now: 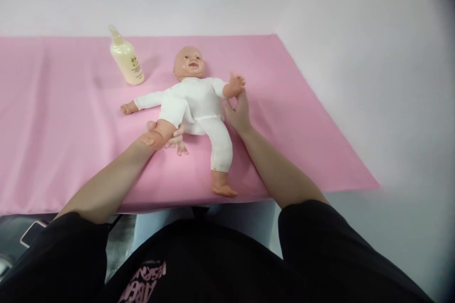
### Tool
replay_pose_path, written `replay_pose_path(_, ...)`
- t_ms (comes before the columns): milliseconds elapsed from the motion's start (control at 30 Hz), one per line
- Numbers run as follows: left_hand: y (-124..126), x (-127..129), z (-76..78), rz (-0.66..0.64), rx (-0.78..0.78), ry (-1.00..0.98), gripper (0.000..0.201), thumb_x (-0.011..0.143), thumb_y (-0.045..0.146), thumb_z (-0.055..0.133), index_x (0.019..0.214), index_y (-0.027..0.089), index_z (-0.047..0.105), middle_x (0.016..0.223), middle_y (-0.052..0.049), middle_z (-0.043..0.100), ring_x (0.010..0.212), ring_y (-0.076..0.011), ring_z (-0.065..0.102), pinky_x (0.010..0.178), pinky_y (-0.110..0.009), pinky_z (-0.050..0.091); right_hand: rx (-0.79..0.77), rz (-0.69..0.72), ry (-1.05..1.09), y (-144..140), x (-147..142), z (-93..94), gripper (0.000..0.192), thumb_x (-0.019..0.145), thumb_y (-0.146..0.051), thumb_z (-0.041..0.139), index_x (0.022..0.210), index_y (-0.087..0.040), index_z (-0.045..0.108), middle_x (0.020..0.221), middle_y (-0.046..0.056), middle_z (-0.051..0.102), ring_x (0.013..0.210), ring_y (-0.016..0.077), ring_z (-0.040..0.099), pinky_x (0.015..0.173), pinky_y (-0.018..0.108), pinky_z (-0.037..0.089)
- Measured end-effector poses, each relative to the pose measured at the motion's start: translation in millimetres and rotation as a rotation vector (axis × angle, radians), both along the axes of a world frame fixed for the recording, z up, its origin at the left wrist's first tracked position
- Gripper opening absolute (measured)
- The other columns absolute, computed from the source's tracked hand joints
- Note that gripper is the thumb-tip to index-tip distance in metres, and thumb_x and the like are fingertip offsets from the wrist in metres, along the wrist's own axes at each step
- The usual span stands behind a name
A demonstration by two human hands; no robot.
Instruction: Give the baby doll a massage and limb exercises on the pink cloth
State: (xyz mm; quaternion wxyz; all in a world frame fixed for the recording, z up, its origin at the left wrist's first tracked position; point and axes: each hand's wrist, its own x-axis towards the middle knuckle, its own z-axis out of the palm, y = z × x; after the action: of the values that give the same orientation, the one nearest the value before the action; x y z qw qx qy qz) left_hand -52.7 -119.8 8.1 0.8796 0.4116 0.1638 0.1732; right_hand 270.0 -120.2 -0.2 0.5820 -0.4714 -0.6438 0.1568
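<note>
A baby doll [195, 99] in a white bodysuit lies on its back on a pink cloth [71, 118], head pointing away from me. My left hand [167, 136] is closed around the doll's bent leg at the lower left, near the knee. My right hand [239, 112] touches the doll's raised arm at its right side, fingers up by the doll's hand; how firmly it holds is unclear. The doll's other leg stretches toward the table's near edge, foot bare.
A pale yellow lotion bottle [126, 59] stands tilted on the cloth at the back left of the doll. The pink cloth covers a white table [373, 104], which shows bare on the right. A phone-like object [31, 233] lies low at the left.
</note>
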Motion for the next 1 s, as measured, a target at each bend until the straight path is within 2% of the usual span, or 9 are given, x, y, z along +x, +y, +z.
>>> replay_pose_path(67,0,2,6.8,0.122,-0.091,0.033,0.067,0.076,0.096,0.062,0.084,0.031,0.053,0.042,0.010,0.031,0.060,-0.0333,0.074,0.094,-0.053,0.066,0.106,0.024,-0.154,-1,0,-3.0,0.056,0.106,-0.068,0.061,0.149,-0.032,0.062,0.151,0.012,0.071,0.149,0.0370,0.065,0.134,0.066,0.049)
replay_pose_path(133,1,4,15.6,0.129,-0.130,0.031,0.065,0.080,0.094,0.060,0.088,0.029,0.054,0.045,0.008,0.036,0.061,-0.0321,0.072,0.090,-0.049,0.066,0.159,0.035,-0.263,-2,0,-4.2,0.047,0.109,-0.060,0.059,0.146,-0.033,0.066,0.146,0.012,0.074,0.141,0.0356,0.069,0.131,0.065,0.052)
replay_pose_path(300,1,9,27.7,0.168,-0.172,0.010,0.062,0.089,0.088,0.057,0.089,0.025,0.057,0.052,0.005,0.047,0.062,-0.0297,0.070,0.080,-0.043,0.063,0.119,0.019,-0.422,-5,-3,0.2,0.040,0.108,-0.049,0.064,0.144,-0.032,0.072,0.141,0.013,0.075,0.140,0.0373,0.068,0.129,0.067,0.052)
replay_pose_path(533,1,12,25.0,0.173,-0.146,0.033,0.058,0.093,0.079,0.060,0.094,0.021,0.065,0.059,0.001,0.057,0.066,-0.0285,0.070,0.085,-0.044,0.061,0.058,0.016,-0.500,-8,-8,6.3,0.040,0.107,-0.035,0.063,0.145,-0.031,0.075,0.141,0.014,0.073,0.140,0.0379,0.066,0.129,0.066,0.052)
replay_pose_path(667,-1,13,25.5,0.191,-0.136,0.040,0.061,0.092,0.081,0.061,0.094,0.020,0.067,0.056,0.003,0.053,0.061,-0.0266,0.068,0.083,-0.043,0.062,0.069,0.043,-0.486,-6,-6,4.4,0.042,0.107,-0.037,0.063,0.147,-0.032,0.074,0.142,0.013,0.072,0.141,0.0373,0.065,0.130,0.064,0.050)
replay_pose_path(767,-3,12,25.5,0.188,-0.118,0.032,0.062,0.093,0.081,0.060,0.102,0.021,0.070,0.055,0.006,0.049,0.060,-0.0260,0.068,0.085,-0.043,0.062,0.053,0.060,-0.425,-6,-6,3.9,0.041,0.105,-0.043,0.066,0.144,-0.036,0.076,0.141,0.011,0.072,0.140,0.0368,0.065,0.131,0.064,0.049)
replay_pose_path(900,-4,10,21.7,0.127,-0.064,0.019,0.065,0.088,0.079,0.066,0.115,0.021,0.070,0.060,0.006,0.050,0.068,-0.0298,0.074,0.093,-0.047,0.062,0.005,0.045,-0.312,-9,-9,8.9,0.039,0.102,-0.056,0.071,0.136,-0.038,0.078,0.140,0.010,0.074,0.139,0.0364,0.066,0.132,0.064,0.049)
replay_pose_path(1000,-4,8,15.5,0.050,-0.003,-0.001,0.069,0.083,0.081,0.071,0.117,0.021,0.069,0.064,0.005,0.052,0.071,-0.0320,0.077,0.097,-0.052,0.061,-0.021,0.036,-0.188,-11,-10,12.6,0.042,0.099,-0.064,0.074,0.131,-0.036,0.078,0.139,0.009,0.075,0.140,0.0358,0.066,0.135,0.064,0.048)
